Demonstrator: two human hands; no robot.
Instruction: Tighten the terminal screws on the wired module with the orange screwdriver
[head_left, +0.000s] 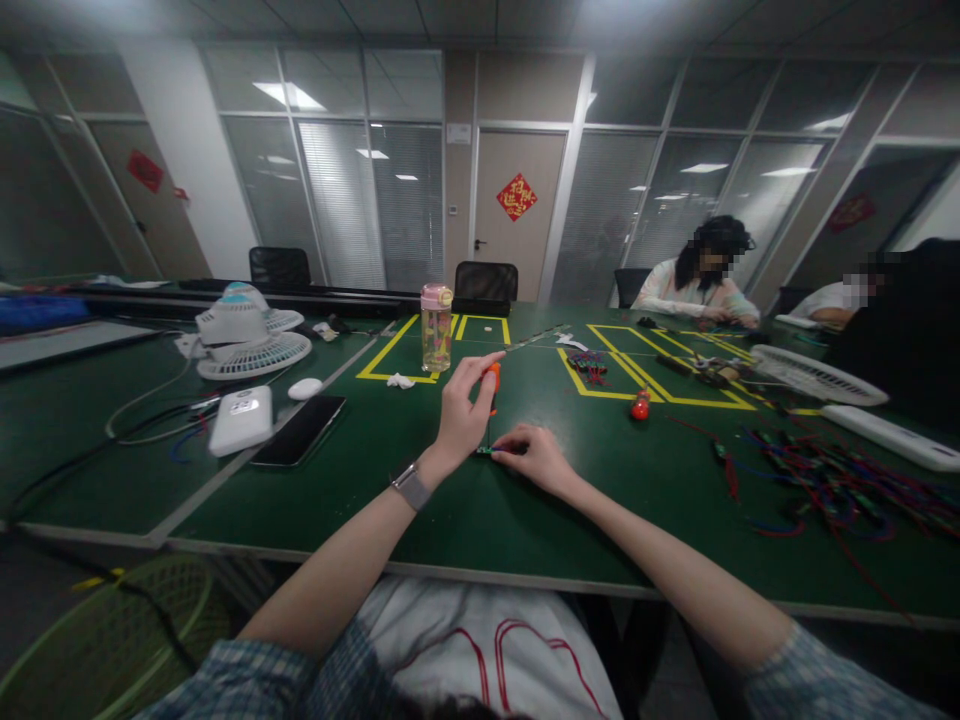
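Observation:
My left hand [466, 405] is closed around the orange handle of a screwdriver [494, 385], held upright with its thin shaft pointing down. Below the shaft, a small green circuit board [484, 451] lies on the green table [420, 530]. My right hand [536, 458] pinches at the board's right end, where a bit of blue wire shows; the fingertips partly hide it. Whether the screwdriver's tip touches a screw is too small to tell.
To the left are a black phone [300, 432], a white power bank [241, 420] and a fan [253, 345]. A bottle [436, 328] stands ahead. A red-handled tool [640, 405] and a pile of wired boards [840, 490] lie right. Two people sit at the far right.

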